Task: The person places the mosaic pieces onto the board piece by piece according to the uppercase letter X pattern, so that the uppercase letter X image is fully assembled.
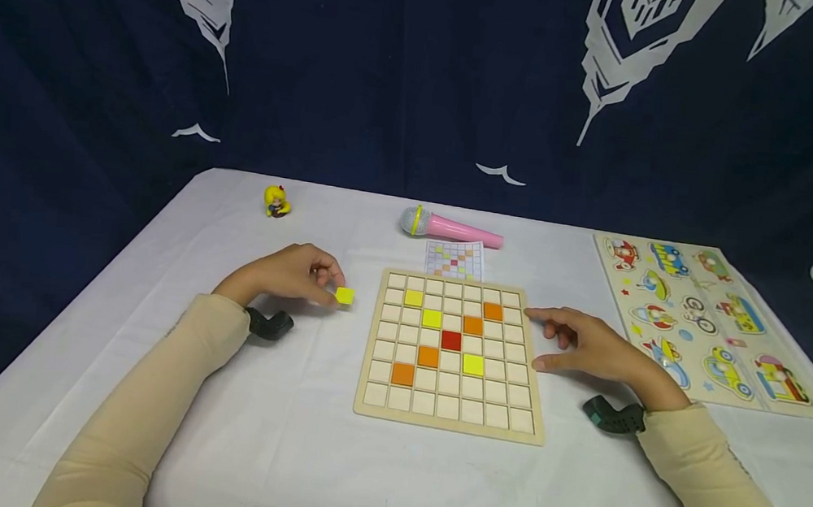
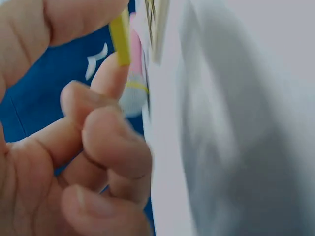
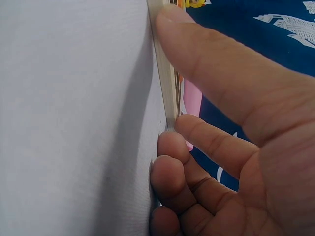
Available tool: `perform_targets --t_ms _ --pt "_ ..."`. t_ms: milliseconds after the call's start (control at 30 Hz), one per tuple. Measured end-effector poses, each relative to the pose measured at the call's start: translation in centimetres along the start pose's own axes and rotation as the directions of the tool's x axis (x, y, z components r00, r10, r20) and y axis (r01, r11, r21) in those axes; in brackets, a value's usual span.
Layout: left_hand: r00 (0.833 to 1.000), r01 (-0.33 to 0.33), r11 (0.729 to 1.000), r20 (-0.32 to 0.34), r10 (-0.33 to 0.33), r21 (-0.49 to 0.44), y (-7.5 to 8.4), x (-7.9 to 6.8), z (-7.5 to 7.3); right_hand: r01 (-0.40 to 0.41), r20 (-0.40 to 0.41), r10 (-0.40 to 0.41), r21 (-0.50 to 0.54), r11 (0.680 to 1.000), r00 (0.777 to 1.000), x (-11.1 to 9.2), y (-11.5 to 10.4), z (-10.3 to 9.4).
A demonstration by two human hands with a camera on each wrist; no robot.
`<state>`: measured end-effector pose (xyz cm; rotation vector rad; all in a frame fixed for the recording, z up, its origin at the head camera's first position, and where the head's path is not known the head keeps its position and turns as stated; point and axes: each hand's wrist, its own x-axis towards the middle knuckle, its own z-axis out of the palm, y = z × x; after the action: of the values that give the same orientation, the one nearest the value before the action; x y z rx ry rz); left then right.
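Note:
My left hand (image 1: 296, 273) pinches a small yellow square tile (image 1: 345, 296) between thumb and index finger, left of a wooden grid board (image 1: 448, 429). The left wrist view has the tile (image 2: 119, 39) edge-on at the fingertips, the other fingers loosely bent below. On the board lie a red tile (image 1: 451, 340) near the middle, three yellow tiles, one of them (image 1: 472, 364) right of centre, and several orange tiles, one (image 1: 403, 374) at lower left. My right hand (image 1: 592, 349) rests at the board's right edge, thumb and index finger touching its side (image 3: 168, 83).
Behind the board lies a printed pattern card (image 1: 455, 259), with a pink toy microphone (image 1: 463, 232) just beyond it. A yellow-haired figurine (image 1: 276, 202) stands at back left. A vehicle picture puzzle board (image 1: 685, 336) lies on the right. A dark patterned curtain (image 1: 364, 78) hangs behind the white-covered table (image 1: 270, 453).

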<state>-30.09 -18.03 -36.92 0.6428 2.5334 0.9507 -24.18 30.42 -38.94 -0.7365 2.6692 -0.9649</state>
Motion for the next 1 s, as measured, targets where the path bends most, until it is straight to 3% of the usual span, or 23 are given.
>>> perform_targets --t_ms 267,567,1000 --pt "0.992 -0.109 0.993 -0.057 0.111 0.041 3.6 0.1 2.0 -0.001 -0.007 0.001 0.011 1.000 1.000 0.0 0.0 0.1" --pt "0.982 -0.186 0.980 -0.024 0.188 0.067 7.1 0.1 4.8 -0.004 -0.010 0.004 0.009 1.000 1.000 -0.1 -0.1 0.1" --pt "0.973 -0.225 0.954 -0.011 0.232 0.196 11.2 0.1 8.5 -0.001 -0.007 0.001 0.001 1.000 1.000 -0.1 -0.2 0.0"
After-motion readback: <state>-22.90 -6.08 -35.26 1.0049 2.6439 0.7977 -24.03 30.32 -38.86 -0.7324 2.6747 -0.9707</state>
